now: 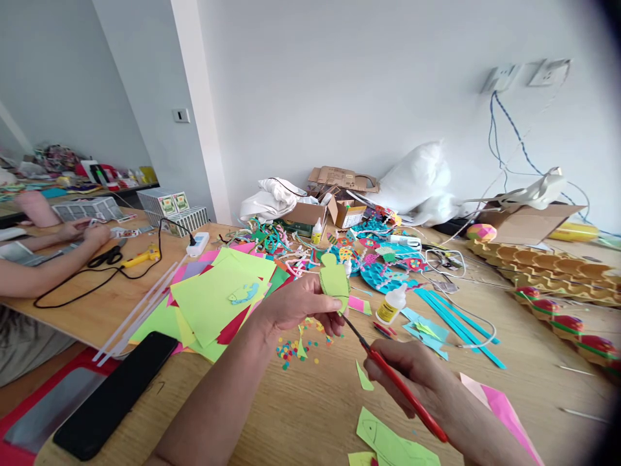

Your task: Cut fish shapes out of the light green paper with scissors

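Note:
My left hand (310, 303) pinches a light green paper cutout (334, 278) with a rounded top, holding it up above the table. In my right hand (417, 375) are red-handled scissors (398, 378), their dark blades pointing up and left to the cutout's lower edge, close to my left fingertips. Whether the blades touch the paper I cannot tell. A thin green scrap (301, 343) is below my left hand, near scattered coloured paper dots (291, 353). Close to my right hand lie another green scrap (363, 377) and green paper with a fish outline (392, 440).
Stacked coloured paper (213, 298) lies left, beside a black phone (116, 395). A glue bottle (391, 304) stands beyond my right hand, near blue strips (460, 323). Egg trays (557, 278) line the right. At far left, another person's hands (90, 232) work near a yellow glue gun (140, 257).

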Demonstrator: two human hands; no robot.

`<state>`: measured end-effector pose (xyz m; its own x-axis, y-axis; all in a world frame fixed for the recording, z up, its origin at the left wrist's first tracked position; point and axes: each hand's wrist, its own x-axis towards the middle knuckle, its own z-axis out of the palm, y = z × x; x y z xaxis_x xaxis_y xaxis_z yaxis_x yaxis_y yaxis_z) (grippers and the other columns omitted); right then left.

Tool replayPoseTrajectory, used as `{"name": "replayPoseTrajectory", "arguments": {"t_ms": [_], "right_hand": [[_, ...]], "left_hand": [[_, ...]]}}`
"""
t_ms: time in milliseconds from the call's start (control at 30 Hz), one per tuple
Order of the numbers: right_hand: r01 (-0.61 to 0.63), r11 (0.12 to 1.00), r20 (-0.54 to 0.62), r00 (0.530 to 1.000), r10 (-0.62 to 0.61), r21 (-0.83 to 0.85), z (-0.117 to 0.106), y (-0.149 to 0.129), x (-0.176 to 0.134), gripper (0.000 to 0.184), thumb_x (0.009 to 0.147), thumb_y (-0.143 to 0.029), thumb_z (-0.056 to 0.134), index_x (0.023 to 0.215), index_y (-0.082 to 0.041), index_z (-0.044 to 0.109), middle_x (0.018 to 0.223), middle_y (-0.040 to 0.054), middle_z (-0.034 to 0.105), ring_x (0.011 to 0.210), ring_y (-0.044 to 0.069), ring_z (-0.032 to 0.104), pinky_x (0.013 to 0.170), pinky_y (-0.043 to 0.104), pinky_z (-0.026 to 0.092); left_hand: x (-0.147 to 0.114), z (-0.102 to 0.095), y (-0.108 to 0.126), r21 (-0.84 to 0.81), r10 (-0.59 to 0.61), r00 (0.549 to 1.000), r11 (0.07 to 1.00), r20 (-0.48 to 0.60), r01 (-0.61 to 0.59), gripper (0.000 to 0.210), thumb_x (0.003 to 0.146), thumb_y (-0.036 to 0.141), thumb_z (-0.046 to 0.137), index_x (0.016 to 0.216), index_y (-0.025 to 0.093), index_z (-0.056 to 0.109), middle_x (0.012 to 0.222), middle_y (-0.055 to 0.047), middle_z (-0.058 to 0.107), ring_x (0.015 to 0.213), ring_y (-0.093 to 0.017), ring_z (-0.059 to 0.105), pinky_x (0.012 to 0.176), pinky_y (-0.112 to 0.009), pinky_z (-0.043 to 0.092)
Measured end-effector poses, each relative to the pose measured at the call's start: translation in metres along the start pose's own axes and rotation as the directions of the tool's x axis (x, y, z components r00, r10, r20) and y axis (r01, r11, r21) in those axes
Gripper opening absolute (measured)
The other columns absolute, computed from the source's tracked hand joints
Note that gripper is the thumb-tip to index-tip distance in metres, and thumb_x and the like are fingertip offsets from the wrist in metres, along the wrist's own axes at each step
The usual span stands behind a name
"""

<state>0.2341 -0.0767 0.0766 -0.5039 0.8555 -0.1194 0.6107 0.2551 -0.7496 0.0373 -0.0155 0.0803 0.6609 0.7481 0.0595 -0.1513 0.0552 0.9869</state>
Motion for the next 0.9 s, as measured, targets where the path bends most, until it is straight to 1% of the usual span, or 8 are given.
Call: {"name": "replayPoseTrajectory", "arguments": {"t_ms": [267, 400, 567, 767, 900], "right_hand": [[-0.008, 1.000, 0.003, 1.000, 0.008, -0.018, -0.0009, -0.0015, -0.0004, 0.039, 0.086, -0.048, 0.040, 0.061, -0.019, 0.047, 0.046, -0.0073, 0.031, 0.039, 0.008, 0.032, 0.037, 0.021, 0.021], [0.003, 0.997, -0.007, 1.000, -0.003, -0.076, -0.0020, -0.0020, -0.0007, 0.039, 0.087, -0.047, 0.039, 0.059, -0.019, 0.045, 0.049, -0.0062, 0.032, 0.042, 0.009, 0.032, 0.039, 0.022, 0.022], [0.005, 0.989, -0.047, 0.999, -0.012, -0.145, -0.0031, 0.0009, -0.0022, 0.039, 0.087, -0.044, 0.041, 0.057, -0.020, 0.040, 0.051, -0.0047, 0.035, 0.046, 0.010, 0.033, 0.041, 0.022, 0.024], [0.016, 0.994, -0.044, 0.999, -0.021, -0.108, -0.0033, 0.0035, -0.0006, 0.036, 0.087, -0.041, 0.040, 0.056, -0.021, 0.038, 0.049, -0.0049, 0.035, 0.044, 0.010, 0.033, 0.039, 0.022, 0.024], [0.007, 0.997, -0.036, 0.999, -0.010, -0.077, -0.0065, 0.0015, -0.0009, 0.036, 0.086, -0.041, 0.040, 0.056, -0.021, 0.037, 0.050, -0.0045, 0.035, 0.045, 0.010, 0.035, 0.039, 0.022, 0.025]], "left_hand": [[0.0002, 0.0000, -0.0001, 0.004, -0.021, 1.000, 1.000, -0.008, 0.021, 0.013, 0.067, 0.023, 0.057, 0.065, 0.011, 0.061, 0.059, -0.002, 0.061, 0.051, -0.011, 0.061, 0.050, -0.020, 0.050], [0.0001, -0.0005, -0.0006, 0.010, -0.020, 1.000, 1.000, -0.007, 0.020, 0.013, 0.067, 0.024, 0.057, 0.066, 0.011, 0.061, 0.060, -0.002, 0.061, 0.052, -0.012, 0.062, 0.051, -0.021, 0.050], [0.0006, 0.0006, -0.0002, 0.027, -0.010, 1.000, 1.000, -0.024, 0.011, 0.013, 0.068, 0.022, 0.057, 0.065, 0.011, 0.061, 0.060, -0.002, 0.061, 0.052, -0.011, 0.061, 0.050, -0.019, 0.049], [0.0009, 0.0033, -0.0002, 0.053, -0.005, 0.998, 0.999, -0.056, 0.008, 0.013, 0.070, 0.022, 0.055, 0.067, 0.011, 0.061, 0.059, -0.001, 0.061, 0.051, -0.010, 0.060, 0.050, -0.019, 0.049], [0.0002, 0.0048, 0.0011, 0.066, -0.008, 0.995, 0.998, -0.096, 0.015, 0.014, 0.071, 0.023, 0.055, 0.066, 0.011, 0.061, 0.059, -0.002, 0.061, 0.051, -0.010, 0.060, 0.050, -0.019, 0.048]]}}
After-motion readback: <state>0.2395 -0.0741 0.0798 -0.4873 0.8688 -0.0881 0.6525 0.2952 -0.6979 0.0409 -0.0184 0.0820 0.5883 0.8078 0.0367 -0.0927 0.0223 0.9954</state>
